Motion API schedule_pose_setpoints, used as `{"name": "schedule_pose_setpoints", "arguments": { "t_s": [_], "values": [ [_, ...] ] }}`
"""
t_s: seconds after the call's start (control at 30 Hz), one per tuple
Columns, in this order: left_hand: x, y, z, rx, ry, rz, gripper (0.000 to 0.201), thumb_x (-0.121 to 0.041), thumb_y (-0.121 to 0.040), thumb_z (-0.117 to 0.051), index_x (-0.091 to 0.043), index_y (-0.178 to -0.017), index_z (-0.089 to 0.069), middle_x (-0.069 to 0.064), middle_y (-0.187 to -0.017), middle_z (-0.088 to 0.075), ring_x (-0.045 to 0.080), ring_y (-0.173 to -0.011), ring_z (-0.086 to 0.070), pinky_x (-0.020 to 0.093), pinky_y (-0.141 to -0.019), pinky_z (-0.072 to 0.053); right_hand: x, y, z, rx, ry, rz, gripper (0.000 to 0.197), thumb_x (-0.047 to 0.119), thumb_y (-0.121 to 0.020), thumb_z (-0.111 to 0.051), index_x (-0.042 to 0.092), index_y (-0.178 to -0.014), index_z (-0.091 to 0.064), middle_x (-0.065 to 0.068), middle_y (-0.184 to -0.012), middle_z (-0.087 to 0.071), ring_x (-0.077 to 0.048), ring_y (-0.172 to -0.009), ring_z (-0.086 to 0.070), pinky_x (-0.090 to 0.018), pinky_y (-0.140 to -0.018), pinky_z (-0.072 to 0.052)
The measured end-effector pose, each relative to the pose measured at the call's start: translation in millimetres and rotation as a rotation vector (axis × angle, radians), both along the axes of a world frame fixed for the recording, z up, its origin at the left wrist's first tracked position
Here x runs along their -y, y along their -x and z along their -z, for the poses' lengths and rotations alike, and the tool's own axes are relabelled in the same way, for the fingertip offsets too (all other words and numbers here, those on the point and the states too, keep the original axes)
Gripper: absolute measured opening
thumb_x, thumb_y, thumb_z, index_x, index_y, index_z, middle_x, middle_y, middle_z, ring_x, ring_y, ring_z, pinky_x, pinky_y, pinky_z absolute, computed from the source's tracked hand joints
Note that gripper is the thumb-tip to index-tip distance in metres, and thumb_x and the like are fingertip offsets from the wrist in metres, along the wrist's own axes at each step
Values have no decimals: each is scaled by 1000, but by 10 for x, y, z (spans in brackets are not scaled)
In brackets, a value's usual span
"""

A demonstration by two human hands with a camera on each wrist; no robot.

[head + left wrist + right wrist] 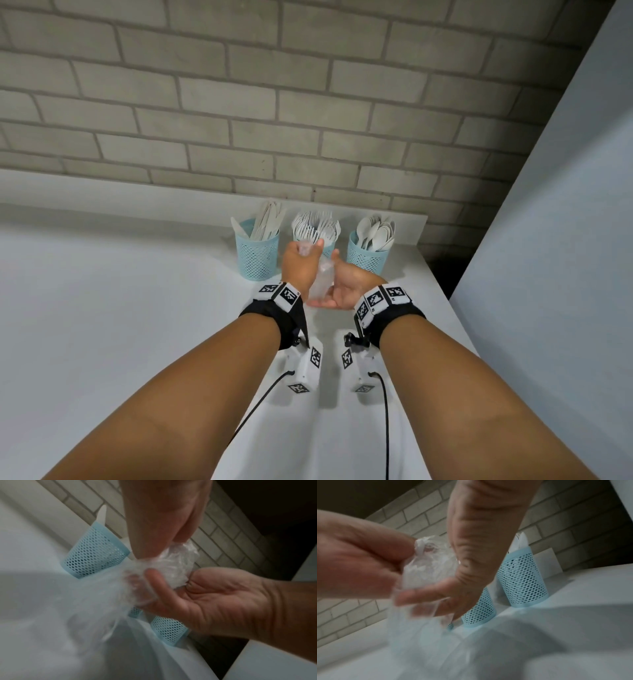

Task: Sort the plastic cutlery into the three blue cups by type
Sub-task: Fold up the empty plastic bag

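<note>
Three pale blue mesh cups in a row at the back of the white counter (pixel 137 308), close to the grey brick wall (pixel 239 102): left blue cup (pixel 257 255) packed with white plastic knives (pixel 267 222), middle blue cup (pixel 329 249) with white plastic forks (pixel 317 226), right blue cup (pixel 366 257) with white plastic spoons (pixel 375 229). No loose cutlery visible on the counter, so sorting judged as good as done.

Held in the air just in front of the middle blue cup: a crumpled clear plastic bag (pixel 320 284). Left hand (pixel 301 263) above, fingertips clamped together on the bunched top of the bag. Right hand (pixel 346 291) below, palm up, fingers nearly straight under the film, thumb laid over it and trapping it. Nothing discernible inside the bag, though blurred in both wrist views.

Step in hand, probably: checking or gathering up the spent bag. To do it well:
- Keep the top pinch firm and slide the lower hand along the film to feel for a stray piece.
- Work clear of the fork tines; thin film snags easily, and a tug could tip a light cup.
- Ball the bag tight before setting it aside, away from the cups.
</note>
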State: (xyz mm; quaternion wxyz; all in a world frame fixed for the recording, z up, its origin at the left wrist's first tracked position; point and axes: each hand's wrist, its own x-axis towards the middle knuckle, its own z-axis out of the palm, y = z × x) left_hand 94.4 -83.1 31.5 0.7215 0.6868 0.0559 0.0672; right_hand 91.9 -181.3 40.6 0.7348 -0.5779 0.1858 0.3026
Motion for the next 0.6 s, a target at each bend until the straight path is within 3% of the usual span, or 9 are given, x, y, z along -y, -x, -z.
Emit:
{"name": "schedule_pose_setpoints", "arguments": {
  "t_s": [0.1,0.2,0.27,0.33,0.4,0.47,0.5,0.53,0.6],
  "values": [
    [49,14,5,34,-157,-32,42,-33,-91,-56,0,-117,-49,17,-113,-57,30,-108,-55,38,-94,-44,0,-45,-26,70,-47,66,84,70,-87,-17,10,-142,-36,-20,-136,-51,-33,-119,-54,-44,-84,-51],
    [63,48,-6,-51,-379,-59,53,-45,-90,-53,-12,-130,-43,17,-128,-41,35,-118,-43,42,-100,-38,9,-14,-78,149,-68,64,84,69,-88,-12,8,-140,-38,-15,-135,-53,-25,-99,-63,-36,-74,-53],
    [56,72,-25,-101,-361,-37,57,-49,-90,-50,-14,-134,-41,17,-132,-38,37,-120,-43,40,-97,-38,9,-4,-82,169,-112,53,84,68,-89,-9,9,-137,-43,-13,-131,-57,-23,-95,-63,-33,-71,-52],
    [44,64,-14,-20,-338,-5,53,-43,-92,-51,-5,-129,-45,16,-121,-50,32,-112,-51,30,-84,-38,0,23,-82,171,-132,48,82,67,-90,-9,9,-136,-44,-11,-118,-63,-22,-92,-65,-31,-69,-53],
    [29,68,0,94,-344,-20,40,-35,-93,-54,-1,-114,-52,9,-97,-55,23,-93,-53,24,-73,-34,5,15,-78,151,-62,92,75,65,-92,-13,10,-133,-45,-10,-117,-62,-23,-90,-64,-33,-68,-53],
    [23,98,0,177,-323,-40,22,-27,-91,-58,-6,-96,-53,1,-79,-52,19,-81,-49,22,-61,-34,-23,4,-98,77,102,114,68,66,-91,-23,11,-125,-45,-15,-120,-55,-30,-91,-59,-42,-76,-51],
    [24,104,-2,211,-311,-44,18,-24,-90,-60,-9,-90,-50,-3,-73,-50,18,-78,-49,19,-59,-35,-40,10,-118,20,171,83,68,68,-89,-29,8,-118,-43,-19,-111,-55,-34,-84,-60,-46,-76,-53],
    [27,102,2,239,-314,-47,17,-22,-90,-61,-11,-89,-48,-5,-72,-50,18,-77,-49,20,-59,-36,-59,35,-154,-32,193,43,72,70,-87,-33,4,-112,-43,-20,-99,-56,-36,-73,-63,-46,-70,-55],
    [48,113,1,286,-323,-27,16,-22,-90,-61,-11,-94,-49,0,-79,-55,19,-79,-53,24,-64,-41,-96,41,-170,-58,195,-7,68,69,-87,-38,3,-96,-53,-15,-78,-61,-27,-54,-66,-32,-48,-57]
  ]
}}
